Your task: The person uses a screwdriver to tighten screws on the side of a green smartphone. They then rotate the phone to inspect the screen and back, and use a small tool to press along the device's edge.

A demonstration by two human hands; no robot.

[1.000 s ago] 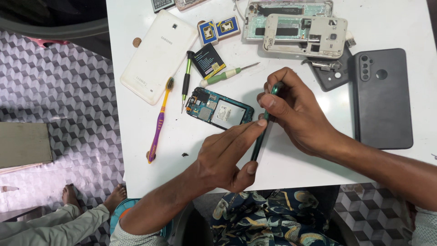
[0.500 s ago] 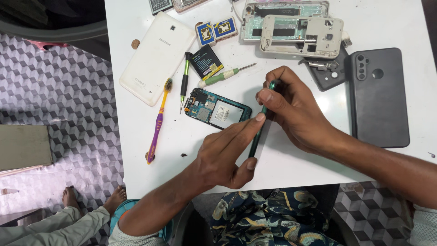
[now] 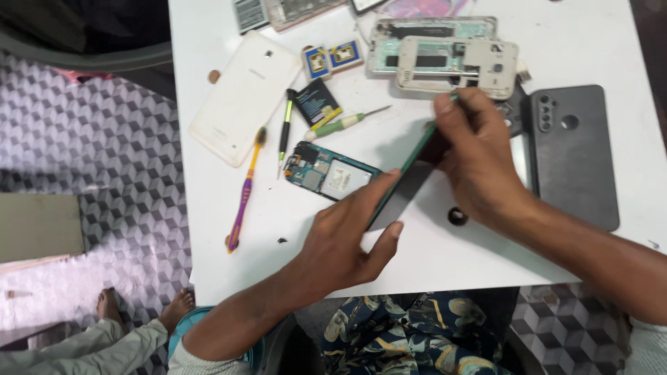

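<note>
Both hands grip one thin green-edged panel (image 3: 410,165), tilted above the white table (image 3: 431,264): left hand (image 3: 347,239) pinches its lower end, right hand (image 3: 479,163) its upper end. An opened phone body (image 3: 332,172) lies just left, beside a purple toothbrush (image 3: 244,191).

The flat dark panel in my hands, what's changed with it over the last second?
The flat dark panel now stands tilted higher on its edge, and the right hand has risen to grip its top corner. The left hand still steadies its lower edge. The opened phone, purple toothbrush and green screwdriver lie as before on the white table.
</note>
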